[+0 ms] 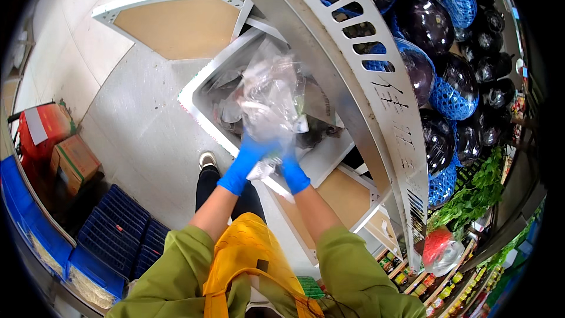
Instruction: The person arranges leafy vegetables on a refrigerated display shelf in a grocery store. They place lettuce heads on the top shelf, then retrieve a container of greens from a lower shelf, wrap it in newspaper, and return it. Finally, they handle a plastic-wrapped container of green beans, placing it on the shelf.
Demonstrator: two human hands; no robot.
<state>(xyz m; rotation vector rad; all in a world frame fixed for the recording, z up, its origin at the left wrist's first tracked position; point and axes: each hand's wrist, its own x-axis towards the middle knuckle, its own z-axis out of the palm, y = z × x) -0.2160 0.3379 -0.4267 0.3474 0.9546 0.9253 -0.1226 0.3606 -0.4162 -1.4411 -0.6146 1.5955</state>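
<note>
Both my hands wear blue gloves and reach over a white-rimmed drawer or bin [194, 80] beneath the metal display stand. Gathered between them is a crumpled transparent plastic bag [271, 92], rising away from me over the contents. My left hand [250, 161] grips its near end from the left. On the other side my right hand [293, 170] holds the same bunched plastic, the fingers blurred and partly covered. Below my left palm hangs a whitish crumpled piece [263, 168]. Dark material and a printed brown sheet [320, 104] lie under the bag; the rest is hidden.
A slotted metal rail [375, 75] curves along my right, bearing wrapped eggplants [423, 22] and leafy greens [474, 190]. An open cabinet door [176, 24] stands ahead. At left are a cardboard box [76, 161] and dark blue crates [115, 225] on the floor.
</note>
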